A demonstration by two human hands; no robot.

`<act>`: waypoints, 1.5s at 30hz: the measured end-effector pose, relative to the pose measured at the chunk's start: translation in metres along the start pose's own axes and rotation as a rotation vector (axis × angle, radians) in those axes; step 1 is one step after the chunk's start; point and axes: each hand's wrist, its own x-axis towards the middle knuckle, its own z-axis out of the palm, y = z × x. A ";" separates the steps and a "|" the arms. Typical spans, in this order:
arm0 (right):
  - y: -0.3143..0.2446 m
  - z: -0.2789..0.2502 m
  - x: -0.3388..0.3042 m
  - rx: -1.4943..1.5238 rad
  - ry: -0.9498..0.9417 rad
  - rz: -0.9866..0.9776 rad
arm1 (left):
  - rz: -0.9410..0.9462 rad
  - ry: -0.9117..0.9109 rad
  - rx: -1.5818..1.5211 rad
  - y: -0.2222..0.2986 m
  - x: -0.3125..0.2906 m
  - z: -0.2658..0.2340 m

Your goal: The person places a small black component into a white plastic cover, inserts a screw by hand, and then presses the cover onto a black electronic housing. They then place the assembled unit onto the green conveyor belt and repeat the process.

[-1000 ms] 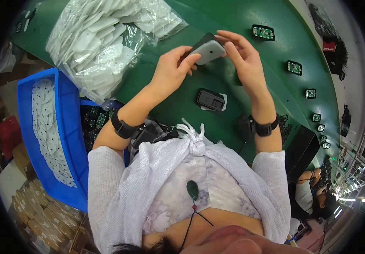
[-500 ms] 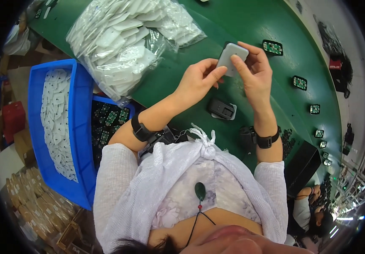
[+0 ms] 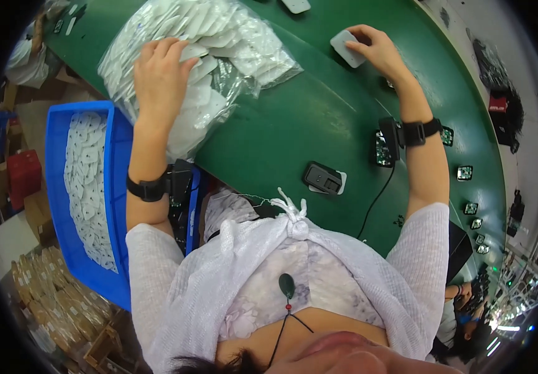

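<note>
My left hand point(image 3: 160, 81) rests over a heap of thin white plastic covers point(image 3: 219, 28) in a clear bag. Its fingers are loosely bent and the thumb stands apart, with nothing visibly gripped. Farther out on the right, my right hand point(image 3: 378, 53) pinches the edge of a rounded, flat, pale grey-white case point(image 3: 345, 50) at the table surface. Between my arms, near the table's front edge, a black boxy device point(image 3: 324, 177) lies on a white plate.
A green table point(image 3: 281, 134) spans the view. Circuit boards in black housings point(image 3: 464, 172) line its right side. Another white case point(image 3: 296, 5) lies at the far edge. On the left stands a blue bin point(image 3: 114, 206) of white covers. Other people sit at the lower right and upper left.
My left hand has let go of the case and moved left onto the bagged covers. My right hand has carried the case away from me.
</note>
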 end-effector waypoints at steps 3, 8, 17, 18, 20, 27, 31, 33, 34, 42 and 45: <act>-0.003 -0.010 0.011 -0.148 -0.037 -0.014 | 0.022 0.006 0.065 0.010 0.005 0.002; 0.037 -0.023 0.035 0.009 -0.135 0.021 | 0.063 -0.126 0.299 0.016 0.018 0.008; -0.023 -0.045 -0.038 -0.033 0.241 -0.150 | 0.085 -0.187 0.149 0.002 0.019 0.011; -0.030 -0.047 -0.058 0.133 0.278 -0.306 | 0.101 -0.180 0.123 -0.001 0.019 0.010; -0.039 -0.049 -0.093 0.180 0.311 0.053 | 0.130 -0.135 0.105 -0.003 0.017 0.005; -0.039 0.006 -0.236 -0.377 0.280 -0.087 | 0.037 0.051 -0.272 0.043 0.000 -0.010; -0.019 -0.002 -0.288 -0.414 0.519 0.203 | -0.211 -0.085 -0.725 0.077 -0.032 -0.009; -0.007 -0.003 -0.315 -0.503 0.537 0.506 | -0.225 -0.215 -0.847 0.084 -0.042 -0.002; -0.006 -0.002 -0.326 -0.557 0.477 0.561 | 0.063 -0.129 -0.708 0.093 -0.035 -0.004; 0.019 0.034 -0.353 -0.320 0.506 0.489 | -0.357 -0.390 -1.397 0.138 -0.045 0.010; 0.027 0.037 -0.358 -0.419 0.485 0.445 | -0.348 -0.505 -1.457 0.153 -0.046 0.000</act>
